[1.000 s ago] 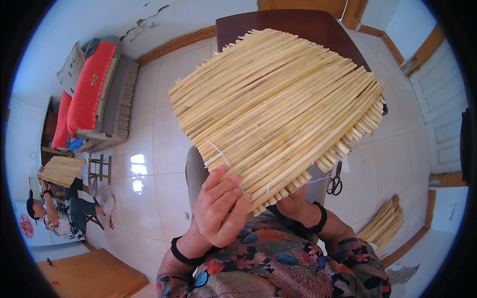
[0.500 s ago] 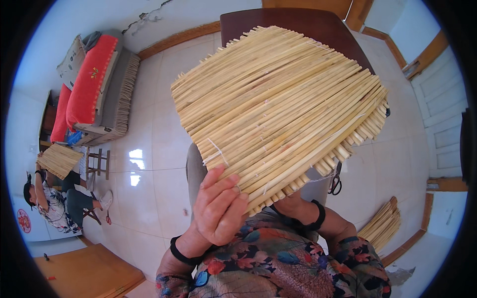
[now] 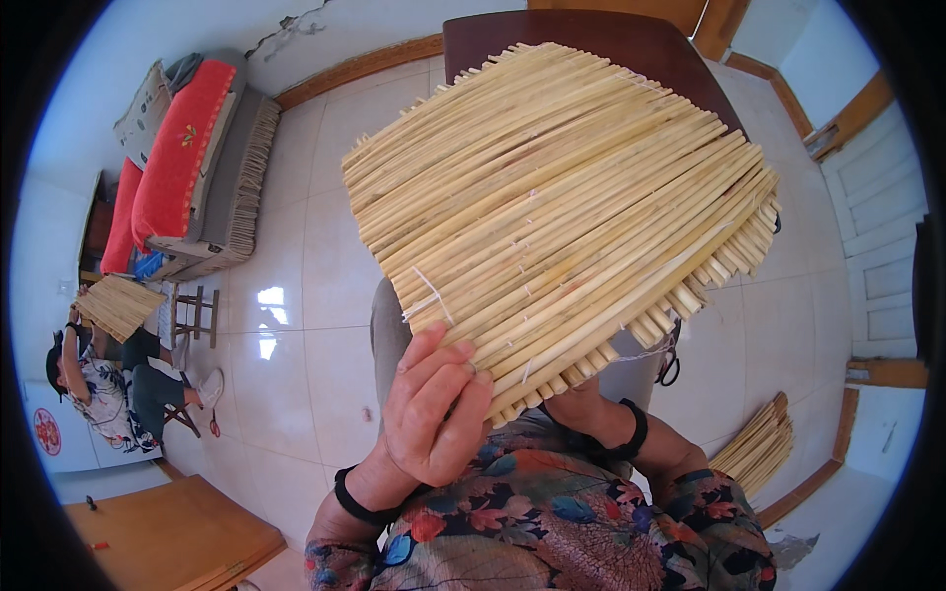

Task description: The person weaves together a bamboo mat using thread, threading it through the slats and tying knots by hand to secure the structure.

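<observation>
A broad mat of pale straw-coloured sticks (image 3: 557,207), stitched with white thread, fills the middle, its far end over a dark red table (image 3: 591,32). Along its right edge more stick ends show underneath. My left hand (image 3: 429,404) grips the near left corner with curled fingers on top. My right hand (image 3: 581,414) is under the near edge, its fingers hidden by the sticks. Loose white thread (image 3: 641,357) hangs below the right edge. Dark-handled scissors (image 3: 670,366) are partly visible behind the mat.
At left, a person (image 3: 94,394) holds a similar mat (image 3: 120,305) near a wooden stool (image 3: 197,317) and a sofa with red covers (image 3: 172,158). A bundle of sticks (image 3: 754,443) lies lower right. A wooden panel (image 3: 168,532) is lower left; a white door (image 3: 867,246) stands right.
The mat in my hands has risen slightly and shifted to the right, covering more of the scissors. The other person's mat appears slightly higher in the picture.
</observation>
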The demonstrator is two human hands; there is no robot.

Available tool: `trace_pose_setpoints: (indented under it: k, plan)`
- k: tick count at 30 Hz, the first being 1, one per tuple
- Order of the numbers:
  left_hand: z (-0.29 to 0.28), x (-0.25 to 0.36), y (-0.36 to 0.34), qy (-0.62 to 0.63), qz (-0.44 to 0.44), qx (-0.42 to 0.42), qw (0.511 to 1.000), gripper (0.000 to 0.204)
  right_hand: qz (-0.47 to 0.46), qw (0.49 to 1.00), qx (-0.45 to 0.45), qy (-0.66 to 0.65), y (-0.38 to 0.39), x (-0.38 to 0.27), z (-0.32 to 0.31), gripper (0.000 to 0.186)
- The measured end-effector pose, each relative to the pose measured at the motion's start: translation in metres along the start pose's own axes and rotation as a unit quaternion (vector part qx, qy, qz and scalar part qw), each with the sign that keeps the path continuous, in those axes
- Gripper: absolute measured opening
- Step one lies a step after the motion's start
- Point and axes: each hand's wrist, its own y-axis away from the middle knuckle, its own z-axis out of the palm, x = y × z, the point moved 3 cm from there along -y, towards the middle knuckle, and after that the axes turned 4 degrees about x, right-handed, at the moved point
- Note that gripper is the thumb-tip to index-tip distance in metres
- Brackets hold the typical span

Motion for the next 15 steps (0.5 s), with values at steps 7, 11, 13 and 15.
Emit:
trace_pose_setpoints:
  k: [7,11,13,15]
  plan:
    - [-0.0015,-0.0004,-0.0001,-0.007,0.017,-0.001,1.0,0.02,0.049,0.987,0.044,-0.149,-0.0085,-0.0075,0.0017,0.032]
    - [-0.0026,-0.001,-0.0002,-0.009,0.02,-0.002,1.0,0.019,0.056,0.978,0.05,-0.196,-0.008,-0.0069,0.0024,0.033]
    - [-0.0026,-0.001,0.0,-0.006,0.019,0.001,1.0,0.019,0.068,0.974,0.048,-0.212,-0.0085,-0.0065,0.0033,0.033]
    - [-0.0018,-0.0005,0.001,-0.006,0.017,0.005,1.0,0.019,0.063,0.966,0.056,-0.243,-0.0087,-0.0065,0.0044,0.033]
